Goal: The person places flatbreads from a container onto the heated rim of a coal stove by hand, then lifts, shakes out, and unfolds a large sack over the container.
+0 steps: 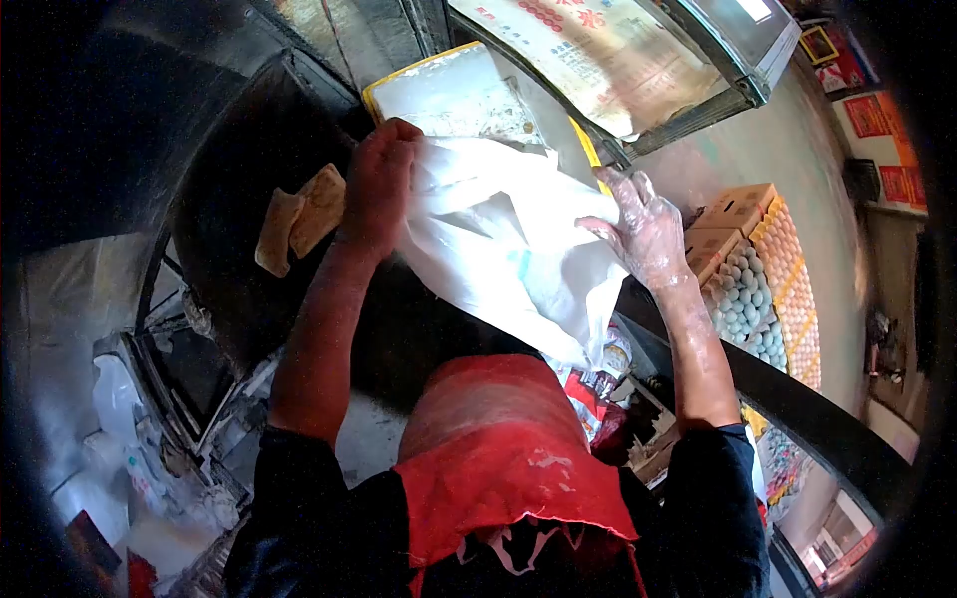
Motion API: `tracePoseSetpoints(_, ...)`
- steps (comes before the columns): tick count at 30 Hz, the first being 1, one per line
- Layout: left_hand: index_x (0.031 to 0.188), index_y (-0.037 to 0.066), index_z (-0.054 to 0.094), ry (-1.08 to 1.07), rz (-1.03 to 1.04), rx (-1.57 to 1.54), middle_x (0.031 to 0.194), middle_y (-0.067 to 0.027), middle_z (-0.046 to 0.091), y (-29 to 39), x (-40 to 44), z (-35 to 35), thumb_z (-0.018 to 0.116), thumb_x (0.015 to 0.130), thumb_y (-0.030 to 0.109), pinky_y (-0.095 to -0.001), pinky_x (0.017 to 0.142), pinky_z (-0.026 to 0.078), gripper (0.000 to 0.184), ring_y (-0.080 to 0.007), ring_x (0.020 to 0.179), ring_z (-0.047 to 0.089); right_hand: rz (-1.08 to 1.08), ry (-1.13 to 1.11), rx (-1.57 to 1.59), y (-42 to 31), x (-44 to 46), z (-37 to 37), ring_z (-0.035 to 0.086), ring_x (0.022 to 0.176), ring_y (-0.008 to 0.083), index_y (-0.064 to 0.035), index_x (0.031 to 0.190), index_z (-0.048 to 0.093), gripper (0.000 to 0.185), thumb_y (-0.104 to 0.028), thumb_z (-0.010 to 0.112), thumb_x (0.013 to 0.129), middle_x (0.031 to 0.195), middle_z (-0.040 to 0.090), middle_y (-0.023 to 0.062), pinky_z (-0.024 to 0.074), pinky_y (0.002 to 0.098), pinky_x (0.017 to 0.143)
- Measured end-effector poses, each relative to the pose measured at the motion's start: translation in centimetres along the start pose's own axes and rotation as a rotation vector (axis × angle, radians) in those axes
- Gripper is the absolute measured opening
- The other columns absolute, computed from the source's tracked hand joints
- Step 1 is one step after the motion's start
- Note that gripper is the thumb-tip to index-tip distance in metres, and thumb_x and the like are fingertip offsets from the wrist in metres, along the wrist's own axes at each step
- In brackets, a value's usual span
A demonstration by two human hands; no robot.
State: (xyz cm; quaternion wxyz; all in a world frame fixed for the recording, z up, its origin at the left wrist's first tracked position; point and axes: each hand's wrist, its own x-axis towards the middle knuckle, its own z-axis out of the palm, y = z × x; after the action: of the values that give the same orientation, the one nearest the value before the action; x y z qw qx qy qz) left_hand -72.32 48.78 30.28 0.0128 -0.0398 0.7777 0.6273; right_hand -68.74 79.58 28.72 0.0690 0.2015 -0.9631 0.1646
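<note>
A limp white sheet [518,234] hangs spread between my two hands; whether it is thin plastic or cloth I cannot tell. My left hand [384,179] is closed on its upper left edge. On the right side, my right hand [643,227], dusted with white powder, pinches the sheet's other edge. Behind the sheet lies a white board or lid [449,95] with a yellow rim, partly covered by it. Two browned flat pieces that look like bread [299,219] rest on a dark round surface [239,309] to the left of my left hand.
A dark curved rim [788,394] runs below my right forearm. Beyond it stand stacked eggs [743,294] beside cardboard boxes [733,214]. Crumpled packets [598,389] lie under the sheet. At the top is a printed sack-like sheet [598,60]. Plastic bags [120,399] hang at lower left.
</note>
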Motion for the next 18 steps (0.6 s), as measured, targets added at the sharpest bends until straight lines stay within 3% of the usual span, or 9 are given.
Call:
tracePoseSetpoints(4,0.091,0.005,0.056,-0.024,-0.027,-0.047,0.081,0.0035,0.052,1.3,-1.2,-1.5,0.046,0.089,0.012,-0.0231,0.063,0.039,0.013,-0.0055,0.069,0.044,0.298,-0.014,-0.228,6.6,-4.4,4.5,0.066,0.079,0.0349,-0.0061,0.116,0.06,0.039,-0.009,0.068,0.079,0.112,0.064,0.0206,0.0544,0.0394,0.071)
tracePoseSetpoints(7,0.094,0.004,0.054,-0.116,0.127,0.163,0.082,-0.0019,0.056,1.1,-3.0,-2.2,0.045,0.09,0.012,-0.0271,0.066,0.044,0.013,-0.0108,0.073,0.052,0.767,0.189,0.482,13.7,-6.7,7.0,0.066,0.074,0.0231,-0.0021,0.108,0.062,0.026,0.001,0.057,0.082,0.098,0.068,0.016,0.0541,0.0321,0.066)
tracePoseSetpoints(8,0.094,0.003,0.054,-0.108,0.233,0.279,0.082,-0.0056,0.057,1.1,-3.6,-2.3,0.044,0.09,0.011,-0.0297,0.067,0.046,0.014,-0.0145,0.074,0.055,1.105,0.277,0.87,10.7,-4.6,3.4,0.063,0.071,0.0169,-0.0018,0.102,0.062,0.022,0.004,0.053,0.084,0.088,0.067,0.0097,0.0519,0.0278,0.06)
tracePoseSetpoints(11,0.101,0.003,0.054,-0.117,0.33,0.401,0.082,-0.015,0.057,-0.8,-5.6,-2.9,0.042,0.089,0.01,-0.0382,0.07,0.048,0.018,-0.0272,0.076,0.061,1.056,0.425,0.991,9.3,-4.6,2.4,0.062,0.067,0.0142,-0.0012,0.102,0.062,0.019,0.004,0.051,0.087,0.086,0.066,0.0073,0.05,0.0248,0.052)
tracePoseSetpoints(13,0.113,0.004,0.052,-0.205,-0.012,0.488,0.081,-0.0159,0.059,-1.1,-7.4,-3.0,0.049,0.084,0.01,-0.0402,0.069,0.05,0.03,-0.0336,0.073,0.061,1.147,0.406,1.35,7.1,-4.9,3.2,0.064,0.069,0.0146,-0.0001,0.106,0.062,0.024,0.006,0.049,0.086,0.086,0.066,0.008,0.0527,0.0252,0.055)
tracePoseSetpoints(14,0.131,0.009,0.045,-0.319,-0.028,0.604,0.096,-0.0152,0.06,-1.1,-8.4,-3.4,0.061,0.076,0.017,-0.0439,0.08,0.049,0.058,-0.0348,0.087,0.061,1.082,0.331,1.39,5.4,-5.1,3.0,0.065,0.075,0.017,0.0011,0.108,0.062,0.026,0.008,0.046,0.088,0.088,0.067,0.0095,0.0561,0.0274,0.062)
tracePoseSetpoints(15,0.131,0.009,0.045,-0.322,-0.028,0.604,0.096,-0.0152,0.06,-1.0,-9.1,-3.4,0.061,0.076,0.017,-0.0439,0.08,0.049,0.058,-0.0348,0.087,0.061,1.075,0.354,1.429,2.6,-4.6,2.3,0.065,0.079,0.017,0.0018,0.107,0.062,0.025,0.008,0.045,0.09,0.091,0.067,0.0096,0.0563,0.0288,0.068)
tracePoseSetpoints(17,0.141,0.014,0.037,-0.345,0.401,0.936,0.119,-0.0142,0.055,-1.0,-10.5,-3.5,0.07,0.066,0.026,-0.0513,0.093,0.041,0.084,-0.0327,0.109,0.055,1.044,0.278,1.475,0.3,-5.2,3.0,0.064,0.081,0.0154,0.0012,0.106,0.063,0.024,0.008,0.045,0.091,0.095,0.068,0.0096,0.0553,0.0287,0.072)
tracePoseSetpoints(18,0.145,0.016,0.032,-0.42,0.34,1.057,0.139,-0.0133,0.042,-1.0,-11.5,-3.4,0.074,0.061,0.035,-0.0577,0.099,0.032,0.096,-0.0328,0.125,0.043,1.062,0.271,1.489,-0.2,-5.7,3.7,0.064,0.082,0.0149,0.0008,0.106,0.063,0.023,0.007,0.046,0.091,0.096,0.067,0.0097,0.055,0.0284,0.073)
